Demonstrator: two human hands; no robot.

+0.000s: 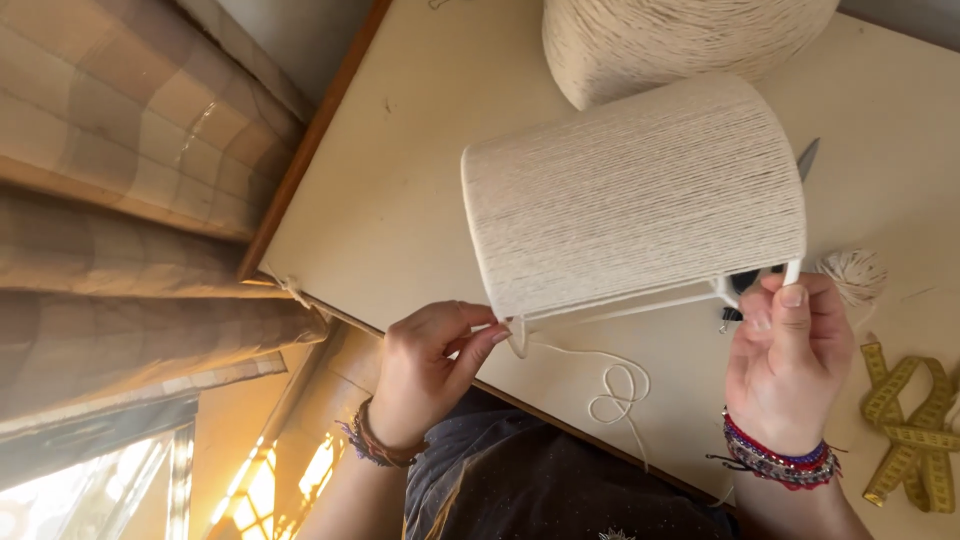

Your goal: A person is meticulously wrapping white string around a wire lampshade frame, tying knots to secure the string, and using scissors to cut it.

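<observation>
Both hands hold up a cylinder frame point(635, 200) wrapped tightly in cream cord, lifted just above the table point(400, 190). The left hand point(425, 375) pinches the frame's lower white rim between thumb and fingertips, right at the edge of the wrapping. The right hand point(790, 365) grips the opposite end of the same rim, fingers closed around the white wire, index finger laid along it. A loose cord tail point(615, 385) runs from beside the left hand's fingertips and loops on the table between the two hands. Beyond the frame, well past both hands, sits a big cone of cord point(680, 40). Just past the right hand lie what look like scissors point(770, 230), mostly hidden, and a small cord ball point(855, 275). A yellow tape measure point(915, 420) lies beside the right wrist.
</observation>
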